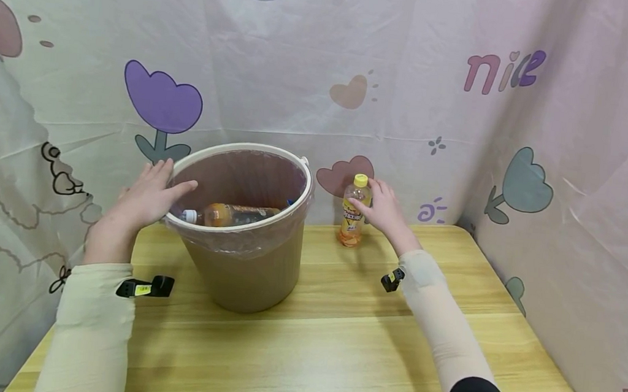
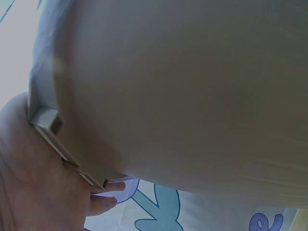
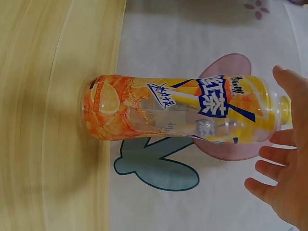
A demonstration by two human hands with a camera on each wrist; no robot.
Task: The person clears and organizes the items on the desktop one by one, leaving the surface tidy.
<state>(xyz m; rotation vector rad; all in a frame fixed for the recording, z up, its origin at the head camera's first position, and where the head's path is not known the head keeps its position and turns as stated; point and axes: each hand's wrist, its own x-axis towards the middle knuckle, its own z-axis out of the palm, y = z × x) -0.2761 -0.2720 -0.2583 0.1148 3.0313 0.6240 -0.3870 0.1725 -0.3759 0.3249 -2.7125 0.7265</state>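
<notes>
A brown-grey bin [image 1: 247, 274] with a pale rim and a clear liner folded over it stands on the table. My left hand [image 1: 144, 198] rests on the left side of the rim, fingers straight and thumb over the edge. The left wrist view shows that hand [image 2: 43, 178] against the bin wall [image 2: 192, 96]. To the bin's right, a yellow-capped iced tea bottle [image 1: 352, 214] stands upright. My right hand [image 1: 385, 208] is at its upper part; in the right wrist view, thumb and fingers [image 3: 274, 171] spread on either side of the bottle's neck, without a visible grip.
Inside the bin lies a bottle with a white cap and orange-brown label [image 1: 240, 215]; a bit of blue [image 1: 291, 202] shows beside it. The wooden table [image 1: 301, 361] meets a printed cloth backdrop [image 1: 278, 82] behind and along the sides.
</notes>
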